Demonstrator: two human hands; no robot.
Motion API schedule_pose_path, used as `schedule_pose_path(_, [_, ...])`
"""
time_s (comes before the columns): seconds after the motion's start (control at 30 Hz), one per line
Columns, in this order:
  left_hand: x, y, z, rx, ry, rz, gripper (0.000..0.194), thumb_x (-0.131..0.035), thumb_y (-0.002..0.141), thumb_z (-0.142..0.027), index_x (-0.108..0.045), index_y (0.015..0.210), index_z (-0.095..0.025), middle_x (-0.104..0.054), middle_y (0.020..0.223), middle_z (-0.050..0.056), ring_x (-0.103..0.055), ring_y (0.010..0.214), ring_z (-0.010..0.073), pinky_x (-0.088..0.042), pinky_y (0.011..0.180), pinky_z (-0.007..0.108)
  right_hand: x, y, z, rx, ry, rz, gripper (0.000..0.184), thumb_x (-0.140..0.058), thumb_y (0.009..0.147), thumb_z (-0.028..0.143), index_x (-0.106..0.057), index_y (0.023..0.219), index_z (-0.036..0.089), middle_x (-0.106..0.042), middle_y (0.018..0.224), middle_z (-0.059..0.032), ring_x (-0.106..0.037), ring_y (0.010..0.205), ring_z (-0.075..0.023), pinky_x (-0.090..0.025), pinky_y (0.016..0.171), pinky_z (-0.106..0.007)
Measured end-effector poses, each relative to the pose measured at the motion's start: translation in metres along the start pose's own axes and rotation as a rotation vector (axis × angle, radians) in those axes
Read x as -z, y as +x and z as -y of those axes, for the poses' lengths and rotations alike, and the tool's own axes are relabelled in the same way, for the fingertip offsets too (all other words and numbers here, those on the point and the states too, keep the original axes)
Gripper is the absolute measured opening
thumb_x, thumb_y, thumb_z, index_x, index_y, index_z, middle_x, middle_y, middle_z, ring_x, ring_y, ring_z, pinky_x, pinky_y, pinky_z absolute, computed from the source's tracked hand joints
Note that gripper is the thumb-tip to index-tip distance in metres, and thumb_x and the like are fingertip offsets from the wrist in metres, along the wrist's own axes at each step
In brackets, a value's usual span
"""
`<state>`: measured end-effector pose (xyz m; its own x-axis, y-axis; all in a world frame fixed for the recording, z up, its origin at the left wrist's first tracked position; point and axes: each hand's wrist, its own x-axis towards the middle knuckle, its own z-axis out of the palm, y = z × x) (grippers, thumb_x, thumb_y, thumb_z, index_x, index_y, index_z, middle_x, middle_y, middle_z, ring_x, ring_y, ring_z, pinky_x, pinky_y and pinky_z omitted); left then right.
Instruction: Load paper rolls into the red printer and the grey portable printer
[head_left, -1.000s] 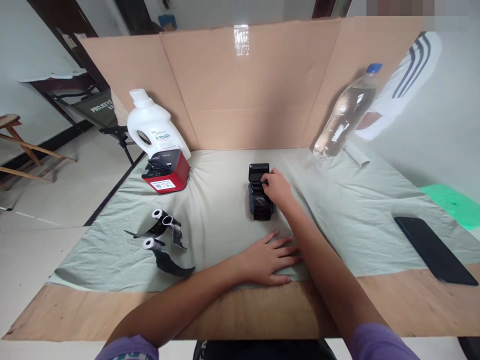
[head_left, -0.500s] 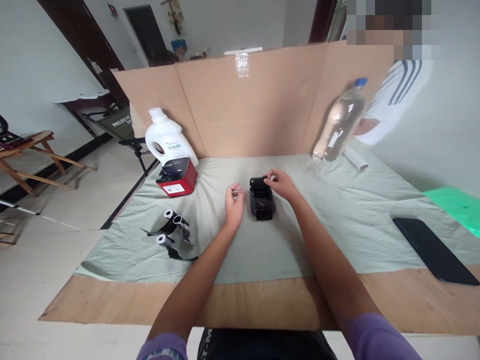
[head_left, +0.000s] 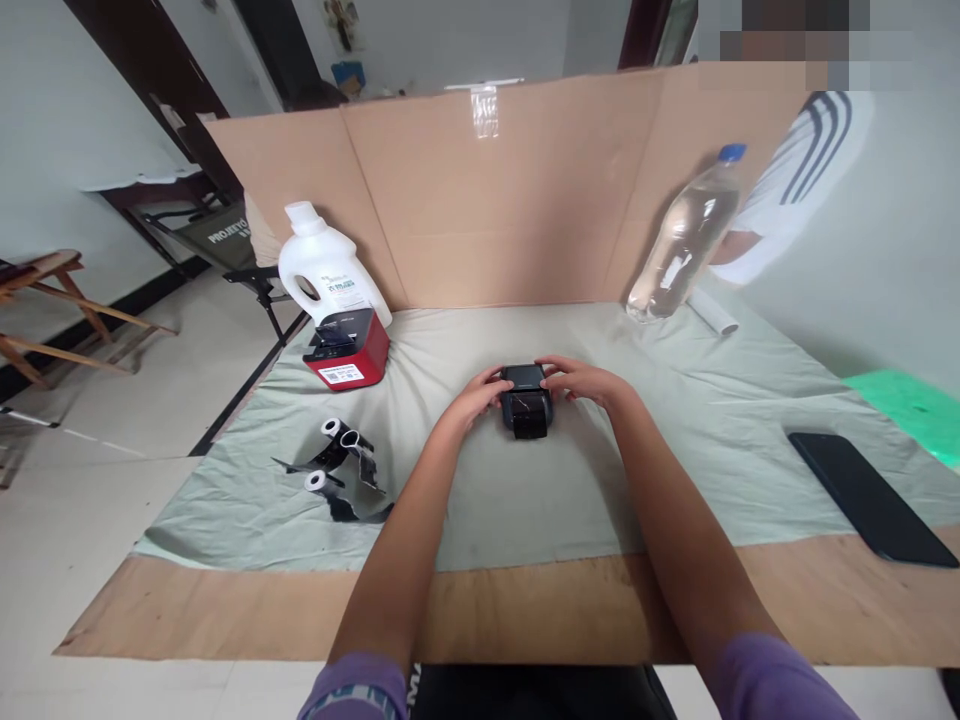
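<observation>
A small black printer-like device (head_left: 526, 404) lies on the pale green cloth (head_left: 660, 440) in the middle of the table. My left hand (head_left: 474, 396) grips its left side and my right hand (head_left: 579, 380) grips its right side near the top. The fingers of both hands curl round its edges. Its lid looks closed.
A red and black printer (head_left: 346, 349) stands at the back left beside a white detergent bottle (head_left: 324, 266). Dark ribbon rolls (head_left: 339, 470) lie at the left. A clear water bottle (head_left: 684, 238) leans at the back right; a black phone (head_left: 870, 496) lies right. Another person's striped sleeve (head_left: 802, 180) shows behind the cardboard screen (head_left: 495, 190).
My left hand lifted off the cloth near the front edge and moved up to grip the device's left side. The device's raised lid has come down.
</observation>
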<state>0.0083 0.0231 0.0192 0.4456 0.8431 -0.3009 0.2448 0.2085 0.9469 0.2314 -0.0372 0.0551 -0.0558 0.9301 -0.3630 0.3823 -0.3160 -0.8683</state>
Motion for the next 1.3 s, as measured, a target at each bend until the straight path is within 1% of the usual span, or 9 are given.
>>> schedule_pose_path(0.13, [0.004, 0.002, -0.003, 0.010, 0.026, 0.044, 0.073, -0.068, 0.081, -0.030, -0.047, 0.151, -0.026, -0.062, 0.137, 0.010, -0.054, 0.059, 0.0063, -0.021, 0.043, 0.021, 0.001, 0.004, -0.003, -0.035, 0.058, 0.032, 0.063, -0.070, 0.078, 0.028, -0.053, 0.138, 0.031, -0.059, 0.126, -0.0059, -0.062, 0.083, -0.0151, -0.040, 0.058, -0.023])
schedule_pose_path(0.37, [0.000, -0.001, -0.004, 0.025, -0.021, -0.006, 0.072, -0.070, 0.077, -0.028, -0.054, 0.147, -0.025, -0.061, 0.140, 0.011, -0.051, 0.055, 0.0072, -0.023, 0.042, 0.022, -0.009, 0.005, -0.001, -0.058, 0.088, -0.066, 0.059, -0.064, 0.072, 0.025, -0.056, 0.131, 0.027, -0.064, 0.124, -0.0080, -0.062, 0.079, -0.0169, -0.041, 0.056, -0.024])
schedule_pose_path(0.57, [0.001, -0.004, 0.002, -0.010, -0.065, 0.014, 0.066, -0.066, 0.087, -0.042, -0.051, 0.149, -0.025, -0.060, 0.141, 0.013, -0.053, 0.056, 0.0070, -0.023, 0.038, 0.020, -0.017, 0.009, 0.008, -0.071, -0.110, -0.187, 0.070, -0.063, 0.074, 0.024, -0.047, 0.143, 0.021, -0.065, 0.125, -0.0136, -0.064, 0.077, -0.0188, -0.044, 0.057, -0.026])
schedule_pose_path(0.73, [0.003, -0.001, 0.005, 0.038, -0.191, 0.017, 0.061, -0.031, 0.101, -0.057, -0.054, 0.146, -0.024, -0.052, 0.150, 0.013, -0.055, 0.053, 0.0059, -0.026, 0.036, 0.019, -0.054, 0.001, 0.030, -0.044, -0.494, -0.362, 0.085, -0.066, 0.081, 0.043, -0.033, 0.154, 0.014, -0.057, 0.131, -0.0232, -0.063, 0.108, -0.0331, -0.050, 0.084, -0.038])
schedule_pose_path(0.87, [0.003, -0.001, 0.011, -0.032, -0.153, -0.015, 0.060, -0.033, 0.101, -0.053, -0.056, 0.144, -0.019, -0.060, 0.141, 0.016, -0.056, 0.053, 0.0082, -0.034, 0.039, 0.020, -0.093, -0.012, 0.040, -0.062, -0.698, -0.406, 0.106, -0.076, 0.070, 0.064, -0.029, 0.156, 0.022, -0.044, 0.141, -0.0265, -0.056, 0.118, -0.0449, -0.048, 0.089, -0.048])
schedule_pose_path(1.0, [-0.007, -0.006, 0.024, -0.270, 0.084, -0.214, 0.053, -0.036, 0.101, -0.044, -0.067, 0.132, -0.014, -0.073, 0.118, 0.015, -0.067, 0.072, 0.0175, -0.050, 0.056, 0.026, -0.110, -0.012, 0.033, -0.035, -0.726, -0.514, 0.105, -0.081, 0.067, 0.055, -0.033, 0.155, 0.024, -0.043, 0.140, -0.0253, -0.054, 0.119, -0.0466, -0.048, 0.088, -0.048])
schedule_pose_path(1.07, [-0.012, -0.008, 0.031, -0.437, 0.227, -0.289, 0.047, -0.040, 0.100, -0.040, -0.070, 0.126, -0.015, -0.074, 0.117, 0.013, -0.069, 0.087, 0.0211, -0.055, 0.077, 0.031, -0.103, -0.012, 0.026, 0.000, -0.705, -0.559, 0.105, -0.080, 0.066, 0.051, -0.033, 0.156, 0.023, -0.048, 0.135, -0.0233, -0.056, 0.116, -0.0441, -0.048, 0.089, -0.047])
schedule_pose_path(1.13, [-0.015, -0.009, 0.035, -0.499, 0.301, -0.265, 0.045, -0.040, 0.100, -0.039, -0.072, 0.122, -0.016, -0.075, 0.114, 0.011, -0.069, 0.084, 0.0206, -0.053, 0.087, 0.034, -0.082, -0.015, 0.017, 0.030, -0.651, -0.605, 0.099, -0.078, 0.067, 0.049, -0.037, 0.154, 0.023, -0.053, 0.131, -0.0197, -0.060, 0.111, -0.0393, -0.049, 0.090, -0.044])
schedule_pose_path(1.3, [-0.015, -0.007, 0.040, -0.403, 0.313, -0.164, 0.046, -0.040, 0.100, -0.044, -0.075, 0.116, -0.019, -0.078, 0.104, 0.008, -0.065, 0.068, 0.0179, -0.053, 0.079, 0.034, 0.017, -0.035, -0.027, 0.075, -0.534, -0.848, 0.074, -0.072, 0.075, 0.043, -0.055, 0.143, 0.023, -0.058, 0.131, -0.0135, -0.064, 0.109, -0.0308, -0.050, 0.094, -0.039])
